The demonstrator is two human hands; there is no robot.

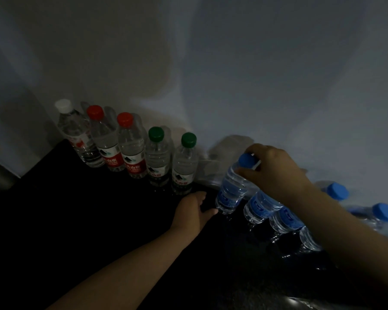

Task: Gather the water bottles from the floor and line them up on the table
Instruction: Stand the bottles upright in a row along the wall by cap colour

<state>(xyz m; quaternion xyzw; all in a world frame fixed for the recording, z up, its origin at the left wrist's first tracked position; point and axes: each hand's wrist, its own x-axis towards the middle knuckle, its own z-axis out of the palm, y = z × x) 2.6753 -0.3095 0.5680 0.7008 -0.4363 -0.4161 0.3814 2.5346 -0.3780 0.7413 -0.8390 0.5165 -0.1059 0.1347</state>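
light: dim | wall (233,52): pale, shadowed | table (76,220): black top, set against wall

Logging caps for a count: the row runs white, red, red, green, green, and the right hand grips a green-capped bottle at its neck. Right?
No. In the head view the right hand grips a blue-capped bottle at its neck; the rest holds.
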